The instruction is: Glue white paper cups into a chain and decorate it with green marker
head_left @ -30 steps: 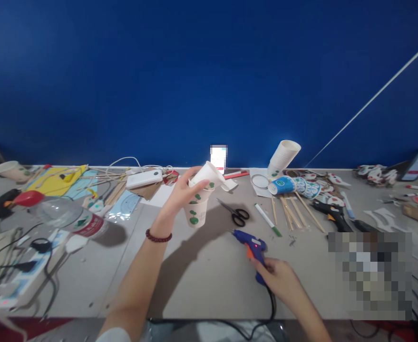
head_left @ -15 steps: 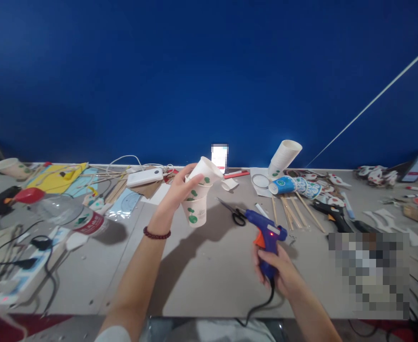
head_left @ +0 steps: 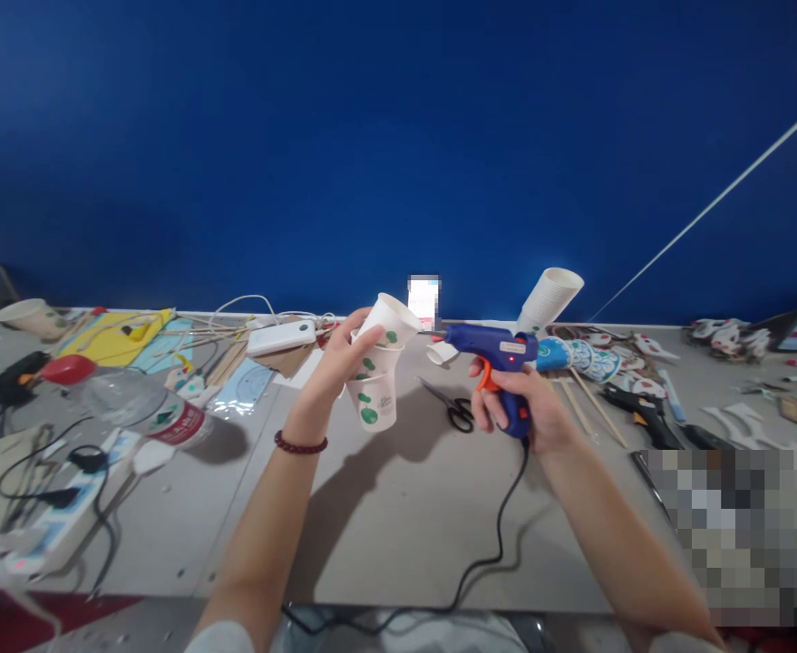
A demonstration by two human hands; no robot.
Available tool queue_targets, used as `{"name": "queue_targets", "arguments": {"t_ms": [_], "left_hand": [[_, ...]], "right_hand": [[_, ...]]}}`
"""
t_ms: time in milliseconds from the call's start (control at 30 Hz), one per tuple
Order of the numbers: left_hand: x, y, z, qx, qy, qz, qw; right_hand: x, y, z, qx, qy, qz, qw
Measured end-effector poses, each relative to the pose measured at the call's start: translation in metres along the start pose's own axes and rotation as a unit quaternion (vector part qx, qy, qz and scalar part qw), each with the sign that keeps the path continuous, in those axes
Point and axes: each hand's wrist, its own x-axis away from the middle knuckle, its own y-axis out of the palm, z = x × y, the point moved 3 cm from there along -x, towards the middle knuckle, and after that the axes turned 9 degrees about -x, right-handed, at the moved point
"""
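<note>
White paper cups with green leaf prints are joined in a short column above the table, and the top one leans to the right. My left hand is closed around the upper part of this column, its thumb across the front. In my right hand is a blue hot glue gun with an orange trigger and a small red light. Its nozzle points left and sits close to the right side of the top cup; whether they touch I cannot tell. Below the gun lie black-handled scissors.
A tall stack of paper cups leans at the back right, with blue patterned cups beside it. At the left are a plastic bottle and a power strip. The gun's black cord runs over the front edge.
My right hand has raised the glue gun and turned its nozzle leftward, close to the top cup. My left hand keeps its grip on the cups with little movement.
</note>
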Motion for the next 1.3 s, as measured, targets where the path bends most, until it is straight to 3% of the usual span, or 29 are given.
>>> {"name": "queue_targets", "arguments": {"t_ms": [167,400,600,1300], "left_hand": [[0.001,-0.002,0.003,-0.011,0.007,0.001,1.0],[0.002,0.002,0.004,-0.012,0.018,0.005,1.0],[0.003,0.006,0.008,0.011,0.012,-0.009,1.0],[0.005,0.006,0.009,0.006,0.011,-0.032,0.999]], "right_hand": [[-0.007,-0.014,-0.017,0.038,-0.013,-0.036,0.999],[-0.014,-0.029,0.005,0.024,-0.01,-0.024,0.999],[-0.019,-0.025,0.019,0.027,0.017,-0.021,0.999],[-0.019,-0.022,0.021,0.012,0.022,-0.009,1.0]]}}
